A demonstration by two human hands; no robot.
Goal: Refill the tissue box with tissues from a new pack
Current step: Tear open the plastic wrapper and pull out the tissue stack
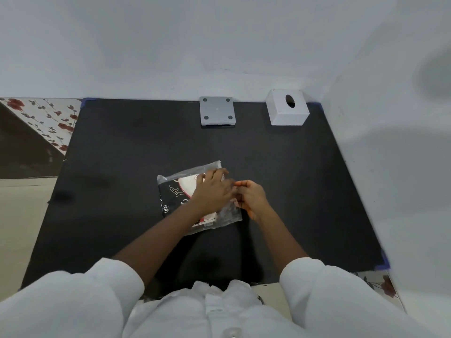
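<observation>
**Both hands at the tissue pack, mid-table**

Head view: the tissue pack (180, 191), clear wrap over a black and white print, lies flat on the black table (109, 167). The left hand (213, 190) rests on top of it, fingers spread and flat on the wrap. The right hand (251, 197) sits just beside, fingers curled together and pinching the pack's clear right edge. Well beyond the fingertips, against the wall, the white tissue box (288, 109) stands with its round opening up; a grey square base (217, 111) lies to its left. Nothing lies between hands and box.
</observation>
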